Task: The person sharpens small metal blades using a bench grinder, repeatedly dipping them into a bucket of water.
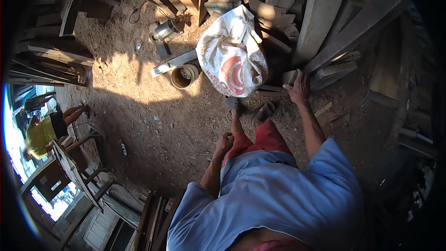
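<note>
While a yellow-topped person (pixel 42 132) stood at the dirt floor's (pixel 139 130) L edge, a bucket (pixel 174 78) sat farther in. L hand (pixel 225 143) hung nr the red shorts (pixel 269 140), curled into a loose fist. White woven sack (pixel 230 42) slumped nr the floor's far edge, by the planks (pixel 321 14). R hand (pixel 299 89), w/ fingers spread, was at a wood block (pixel 289 76), contact unclear.

Rough wood block (pixel 289 77); creased plastic sack (pixel 232 49); matt cloth shirt (pixel 278 195).
</note>
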Demonstrator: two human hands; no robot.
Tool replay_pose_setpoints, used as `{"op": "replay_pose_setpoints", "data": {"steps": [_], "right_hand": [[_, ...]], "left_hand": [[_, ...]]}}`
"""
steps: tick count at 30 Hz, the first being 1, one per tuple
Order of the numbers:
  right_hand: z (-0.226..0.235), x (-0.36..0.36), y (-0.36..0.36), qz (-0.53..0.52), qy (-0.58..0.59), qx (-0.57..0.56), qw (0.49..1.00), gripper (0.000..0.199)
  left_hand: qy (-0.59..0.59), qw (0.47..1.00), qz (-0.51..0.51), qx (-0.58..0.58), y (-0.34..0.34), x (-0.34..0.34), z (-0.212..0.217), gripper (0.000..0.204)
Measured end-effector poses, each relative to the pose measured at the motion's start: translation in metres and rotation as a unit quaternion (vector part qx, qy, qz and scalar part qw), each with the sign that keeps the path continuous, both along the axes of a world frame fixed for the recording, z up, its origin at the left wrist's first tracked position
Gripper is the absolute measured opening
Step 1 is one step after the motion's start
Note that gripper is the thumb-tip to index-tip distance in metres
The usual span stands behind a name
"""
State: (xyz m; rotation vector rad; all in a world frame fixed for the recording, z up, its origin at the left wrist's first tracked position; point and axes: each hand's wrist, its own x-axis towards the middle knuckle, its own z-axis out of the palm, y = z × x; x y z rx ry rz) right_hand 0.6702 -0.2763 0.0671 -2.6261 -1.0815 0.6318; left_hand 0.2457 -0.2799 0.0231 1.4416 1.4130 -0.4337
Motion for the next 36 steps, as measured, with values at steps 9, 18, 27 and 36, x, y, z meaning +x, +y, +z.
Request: {"op": "replay_pose_setpoints", "data": {"steps": [9,18,27,36], "right_hand": [[-0.004,-0.009,0.016,0.004,0.020,0.066,0.998,0.088],[-0.010,0.001,-0.004,-0.029,0.031,0.080,0.996,0.087],[-0.002,0.012,-0.061,-0.094,0.027,0.048,0.994,0.077],[-0.026,0.011,-0.098,-0.309,0.130,0.024,0.942,0.067]], "left_hand": [[-0.150,0.959,-0.218,0.101,0.032,0.173,-0.005,0.063],[-0.214,0.910,-0.312,0.167,0.029,0.279,-0.104,0.068],[-0.113,0.896,-0.376,0.206,0.030,0.234,-0.126,0.070],[-0.109,0.887,-0.396,0.213,0.036,0.212,-0.105,0.068]]}}
